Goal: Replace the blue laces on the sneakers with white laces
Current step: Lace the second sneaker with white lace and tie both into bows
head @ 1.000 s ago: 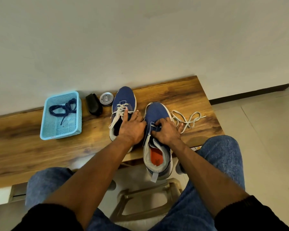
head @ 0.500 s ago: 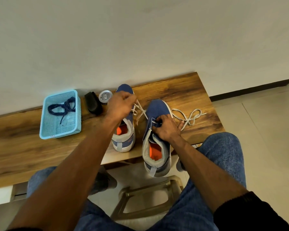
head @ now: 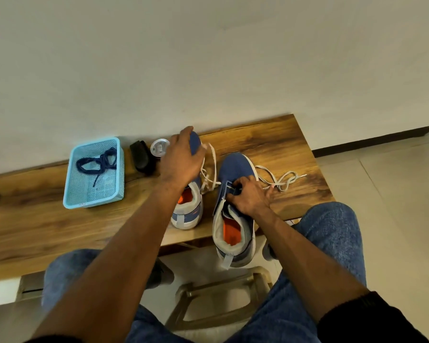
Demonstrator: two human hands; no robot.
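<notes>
I see one blue lace [head: 98,162] lying in the basket [head: 68,194] at the worktop's [head: 35,219] left. My left hand [head: 181,160] curls over the far sneaker's [head: 187,209] toe. My right hand [head: 249,196] pinches at the near sneaker's [head: 233,219] eyelets, which run away from me. The loose white lace [head: 280,180] lies just right of it, nearest my right hand.

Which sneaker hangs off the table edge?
The right sneaker, under the right hand; its heel overhangs. The left sneaker sits fully on the table.

Hands [head: 181,159] on two sneakers [head: 235,206]
</notes>
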